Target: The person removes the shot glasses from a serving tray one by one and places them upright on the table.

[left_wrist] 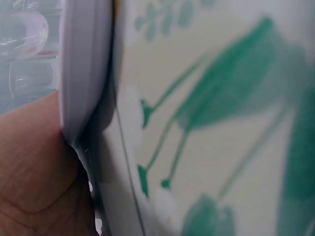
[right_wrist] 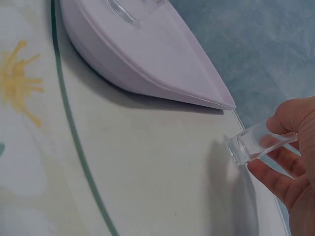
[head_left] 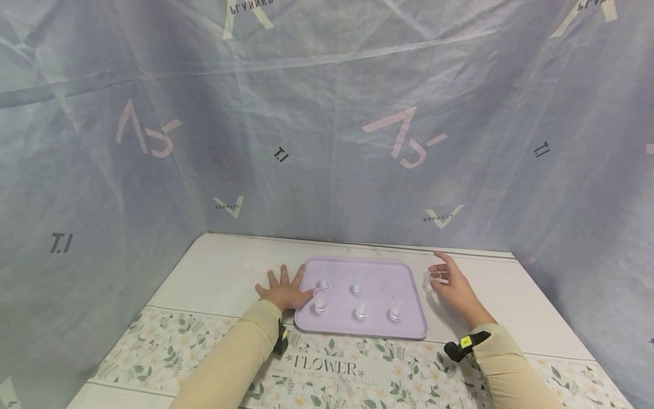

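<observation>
A lilac tray (head_left: 403, 278) lies on the table with several small clear glasses on it, such as one (head_left: 320, 301) at its front left. My left hand (head_left: 284, 292) lies flat with fingers spread against the tray's left edge (left_wrist: 81, 73). My right hand (head_left: 449, 281) is just right of the tray and pinches a small clear glass (head_left: 429, 280) between thumb and fingers. The right wrist view shows that glass (right_wrist: 256, 142) held above the tabletop, apart from the tray's corner (right_wrist: 147, 69).
A floral mat (head_left: 327, 369) printed "FLOWER" covers the front of the table. Grey printed cloth (head_left: 327, 125) hangs behind and on both sides. Bare white tabletop (head_left: 225, 267) lies left of the tray and also to its right.
</observation>
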